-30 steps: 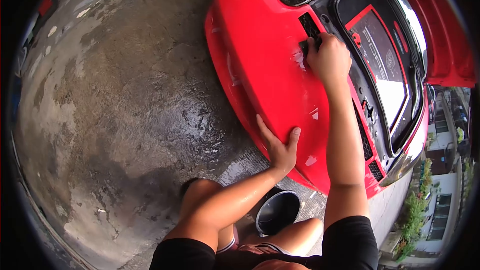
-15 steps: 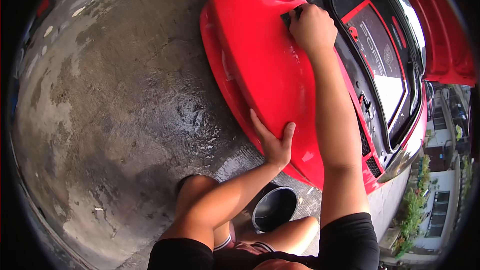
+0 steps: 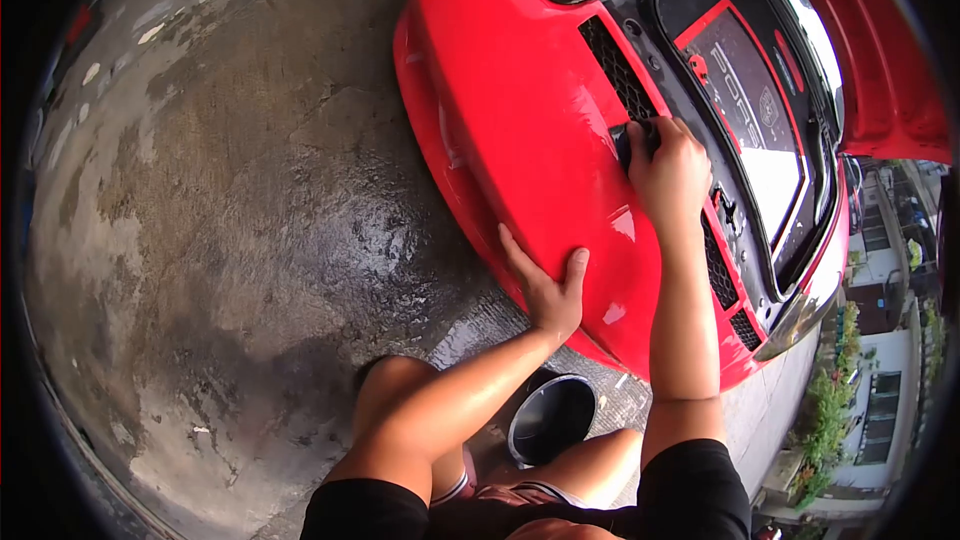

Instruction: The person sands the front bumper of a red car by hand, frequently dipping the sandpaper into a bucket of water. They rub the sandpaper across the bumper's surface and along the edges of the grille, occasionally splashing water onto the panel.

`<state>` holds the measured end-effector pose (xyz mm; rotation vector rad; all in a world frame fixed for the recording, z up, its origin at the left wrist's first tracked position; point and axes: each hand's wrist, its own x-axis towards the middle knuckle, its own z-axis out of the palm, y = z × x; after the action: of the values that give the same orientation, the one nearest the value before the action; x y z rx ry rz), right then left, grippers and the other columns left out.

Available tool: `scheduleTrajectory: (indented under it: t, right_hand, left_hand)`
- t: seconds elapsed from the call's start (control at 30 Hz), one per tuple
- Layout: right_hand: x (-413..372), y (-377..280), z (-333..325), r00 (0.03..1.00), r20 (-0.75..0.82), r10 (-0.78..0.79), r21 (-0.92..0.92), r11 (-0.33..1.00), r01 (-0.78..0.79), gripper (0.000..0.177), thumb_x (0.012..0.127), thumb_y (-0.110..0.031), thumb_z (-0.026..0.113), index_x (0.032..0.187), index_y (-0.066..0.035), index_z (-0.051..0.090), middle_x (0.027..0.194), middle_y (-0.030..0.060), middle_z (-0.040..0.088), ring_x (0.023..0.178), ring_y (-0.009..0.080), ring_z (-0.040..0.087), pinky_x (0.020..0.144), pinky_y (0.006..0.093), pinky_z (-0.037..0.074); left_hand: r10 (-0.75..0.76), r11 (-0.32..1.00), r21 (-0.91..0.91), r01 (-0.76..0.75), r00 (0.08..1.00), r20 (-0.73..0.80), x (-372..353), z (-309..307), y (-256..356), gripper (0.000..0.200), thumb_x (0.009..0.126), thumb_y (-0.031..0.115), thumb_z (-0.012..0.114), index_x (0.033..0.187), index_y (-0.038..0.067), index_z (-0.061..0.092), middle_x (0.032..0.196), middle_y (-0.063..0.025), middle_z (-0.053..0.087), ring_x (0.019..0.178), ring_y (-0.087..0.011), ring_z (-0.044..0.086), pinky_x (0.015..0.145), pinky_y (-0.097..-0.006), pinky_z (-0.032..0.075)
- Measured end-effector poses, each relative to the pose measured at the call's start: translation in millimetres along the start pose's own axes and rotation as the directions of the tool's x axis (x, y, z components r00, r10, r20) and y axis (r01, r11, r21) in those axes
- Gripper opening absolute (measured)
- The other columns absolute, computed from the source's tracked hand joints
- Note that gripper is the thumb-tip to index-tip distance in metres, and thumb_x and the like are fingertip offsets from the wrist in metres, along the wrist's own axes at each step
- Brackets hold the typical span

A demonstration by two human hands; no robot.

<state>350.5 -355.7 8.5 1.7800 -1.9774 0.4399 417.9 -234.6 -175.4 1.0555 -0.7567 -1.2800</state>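
Note:
My right hand (image 3: 674, 175) is closed around a small black pad (image 3: 624, 145), its fingers pressing it to the red bumper (image 3: 530, 130) beside the dark mesh grille (image 3: 612, 60). Lower down, my left hand (image 3: 552, 298) lies with thumb and fingers spread along the bumper's near edge, holding nothing. The red paint looks wet and glossy around both hands.
A black bucket (image 3: 552, 422) stands on the ground between my knees. The car's open trunk (image 3: 745, 90) shows a panel with white lettering, with a raised red lid (image 3: 870, 50) beyond. Wet concrete (image 3: 250, 220) spreads to the left; plants (image 3: 830, 390) and a building stand at right.
My right hand has slid with the black pad along the bumper toward me, from the headlight end to mid-grille, uncovering the upper grille. My left hand stays in place.

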Motion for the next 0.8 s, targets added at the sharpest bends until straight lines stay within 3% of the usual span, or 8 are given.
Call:
scheduleTrajectory:
  t: [0.17, 0.3, 0.33, 0.47, 0.53, 0.63, 0.67, 0.8]
  right_hand:
    - [47.3, -41.0, 12.2, 0.996, -0.017, -0.086, -0.125, 0.989, 0.083, 0.027, 0.096, -0.031, 0.072, 0.089, -0.004, 0.072, 0.097, 0.0146, 0.075, 0.086, 0.0424, 0.074, 0.076, 0.0527, 0.06]
    - [-23.2, 10.0, -17.3, 1.0, -0.015, -0.022, -0.1, 0.995, 0.02, 0.02, 0.092, -0.027, 0.078, 0.087, -0.008, 0.073, 0.09, 0.0091, 0.072, 0.081, 0.0346, 0.075, 0.07, 0.0478, 0.061]
    - [-36.2, 14.3, -26.9, 0.995, -0.064, -0.081, -0.004, 0.997, 0.08, 0.014, 0.09, -0.023, 0.08, 0.088, -0.01, 0.075, 0.089, 0.0061, 0.07, 0.08, 0.0322, 0.074, 0.068, 0.0454, 0.061]
    - [0.7, -9.8, -11.7, 0.998, -0.014, -0.062, -0.083, 0.995, 0.061, 0.013, 0.091, -0.021, 0.076, 0.095, -0.008, 0.074, 0.096, 0.0102, 0.069, 0.086, 0.0376, 0.072, 0.077, 0.0511, 0.059]
    - [5.0, -12.7, -9.3, 0.991, -0.037, -0.126, -0.121, 0.985, 0.12, 0.016, 0.092, -0.022, 0.076, 0.094, -0.007, 0.073, 0.096, 0.0121, 0.067, 0.083, 0.0395, 0.072, 0.073, 0.051, 0.059]
    - [-45.7, 21.9, -29.6, 0.997, -0.048, -0.064, -0.06, 0.996, 0.061, 0.017, 0.091, -0.021, 0.079, 0.091, -0.006, 0.071, 0.089, 0.0113, 0.062, 0.073, 0.0372, 0.071, 0.064, 0.0498, 0.059]
    - [-51.0, 25.3, -36.1, 0.997, -0.044, -0.064, 0.031, 0.997, 0.065, 0.017, 0.09, -0.02, 0.08, 0.091, -0.007, 0.071, 0.089, 0.01, 0.061, 0.072, 0.0346, 0.071, 0.065, 0.0488, 0.059]
    - [-16.0, 10.9, -19.4, 0.992, -0.079, -0.093, 0.0, 0.996, 0.094, 0.018, 0.093, -0.023, 0.078, 0.096, -0.006, 0.071, 0.093, 0.0127, 0.068, 0.077, 0.0387, 0.071, 0.07, 0.0497, 0.058]
  left_hand:
    - [0.045, 0.999, -0.01, -0.045, 0.999, -0.021, 0.2, 2.1, -2.7, 0.112, 0.099, 0.037, 0.073, 0.167, -0.001, -0.007, 0.167, -0.0362, 0.017, 0.152, -0.0469, 0.032, 0.125, -0.0525, 0.028]
    - [0.059, 0.998, 0.007, -0.059, 0.998, -0.009, 3.2, 1.3, 3.2, 0.112, 0.099, 0.038, 0.074, 0.167, -0.001, -0.007, 0.167, -0.0358, 0.016, 0.152, -0.0465, 0.03, 0.126, -0.0527, 0.027]
    - [0.053, 0.999, 0.003, -0.053, 0.999, 0.0, 1.0, -2.2, 4.6, 0.112, 0.099, 0.038, 0.073, 0.167, -0.001, -0.007, 0.167, -0.0356, 0.016, 0.152, -0.0463, 0.03, 0.126, -0.0527, 0.027]
    - [0.069, 0.997, 0.015, -0.069, 0.998, -0.007, 1.4, 0.9, -2.6, 0.113, 0.099, 0.041, 0.073, 0.167, -0.001, -0.007, 0.167, -0.0352, 0.016, 0.152, -0.046, 0.031, 0.125, -0.0527, 0.028]
    - [0.049, 0.999, -0.022, -0.049, 0.999, -0.016, 1.6, 3.2, -2.0, 0.114, 0.099, 0.043, 0.074, 0.167, -0.001, -0.007, 0.166, -0.0356, 0.017, 0.151, -0.046, 0.032, 0.124, -0.0527, 0.03]
    - [0.037, 0.999, -0.022, -0.038, 0.999, -0.011, 2.6, 1.7, 3.2, 0.114, 0.099, 0.044, 0.073, 0.167, 0.0, -0.007, 0.166, -0.036, 0.018, 0.151, -0.0453, 0.033, 0.124, -0.0525, 0.031]
    - [0.051, 0.999, 0.001, -0.051, 0.999, -0.018, 3.9, 1.3, 1.5, 0.114, 0.1, 0.044, 0.073, 0.167, 0.0, -0.007, 0.166, -0.0361, 0.018, 0.151, -0.0449, 0.033, 0.124, -0.0523, 0.031]
    - [0.052, 0.996, -0.064, -0.054, 0.998, -0.029, 1.2, 4.1, 1.9, 0.114, 0.1, 0.046, 0.073, 0.167, 0.0, -0.007, 0.166, -0.0363, 0.017, 0.151, -0.0441, 0.033, 0.124, -0.0523, 0.032]
